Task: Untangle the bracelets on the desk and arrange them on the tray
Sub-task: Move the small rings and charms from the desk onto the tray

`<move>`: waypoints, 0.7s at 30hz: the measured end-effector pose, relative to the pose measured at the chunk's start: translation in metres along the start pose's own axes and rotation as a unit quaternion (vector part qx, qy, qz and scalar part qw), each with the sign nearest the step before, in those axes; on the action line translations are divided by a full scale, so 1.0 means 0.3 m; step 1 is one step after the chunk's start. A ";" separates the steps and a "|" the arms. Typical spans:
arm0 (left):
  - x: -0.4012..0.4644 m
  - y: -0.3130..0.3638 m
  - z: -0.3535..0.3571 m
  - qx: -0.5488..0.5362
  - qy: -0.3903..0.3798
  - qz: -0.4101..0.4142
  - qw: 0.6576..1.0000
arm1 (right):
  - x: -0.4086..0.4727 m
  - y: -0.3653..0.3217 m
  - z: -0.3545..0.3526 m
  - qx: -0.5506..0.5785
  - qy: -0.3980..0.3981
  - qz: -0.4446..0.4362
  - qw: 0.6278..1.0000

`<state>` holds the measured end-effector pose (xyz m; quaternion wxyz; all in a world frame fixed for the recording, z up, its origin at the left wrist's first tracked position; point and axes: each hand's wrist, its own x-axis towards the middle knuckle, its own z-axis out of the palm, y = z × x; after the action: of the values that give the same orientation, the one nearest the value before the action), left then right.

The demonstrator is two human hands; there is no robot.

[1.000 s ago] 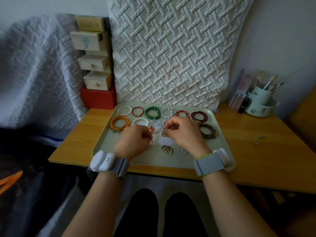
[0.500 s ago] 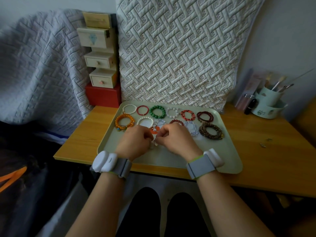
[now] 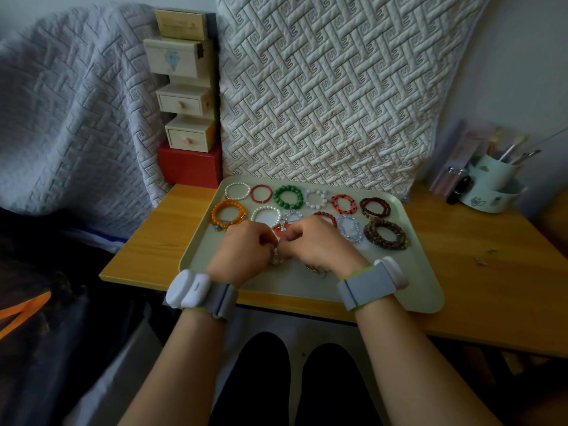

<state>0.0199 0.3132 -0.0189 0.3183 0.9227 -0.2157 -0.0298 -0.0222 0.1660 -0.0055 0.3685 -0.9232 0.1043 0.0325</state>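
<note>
A pale green tray (image 3: 408, 284) lies on the wooden desk (image 3: 479, 290). Several bracelets sit on it in two rows: white pearl (image 3: 237, 191), red (image 3: 261, 193), green bead (image 3: 288, 197), orange bead (image 3: 228, 214), clear crystal (image 3: 349, 227), dark brown bead (image 3: 386, 233). My left hand (image 3: 242, 250) and my right hand (image 3: 319, 245) meet over the tray's middle, fingers curled, pinching a small metal bracelet (image 3: 276, 259) between them. Another small metal piece (image 3: 314, 269) lies on the tray below my right wrist.
A stack of small drawer boxes (image 3: 184, 99) on a red box (image 3: 190, 164) stands at the back left. A cup holder with brushes (image 3: 491, 179) sits back right. Small metal bits (image 3: 484, 259) lie on the desk's right side. Quilted covers hang behind.
My hands have drawn closer together, and the metal bracelet that lay on the tray's front is now pinched between them. The camera view has shifted slightly.
</note>
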 end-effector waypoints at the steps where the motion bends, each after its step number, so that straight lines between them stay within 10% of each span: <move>1: 0.000 0.001 -0.001 -0.001 -0.001 -0.002 1.000 | 0.002 -0.004 0.003 -0.008 -0.011 0.001 1.000; 21: 0.039 0.041 -0.001 0.011 0.012 0.019 1.000 | 0.032 0.036 -0.013 -0.041 0.066 0.001 0.997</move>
<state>0.0259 0.2999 -0.0106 0.3112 0.9222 -0.2294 -0.0109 -0.0151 0.1541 -0.0111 0.3223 -0.9377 0.1276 -0.0237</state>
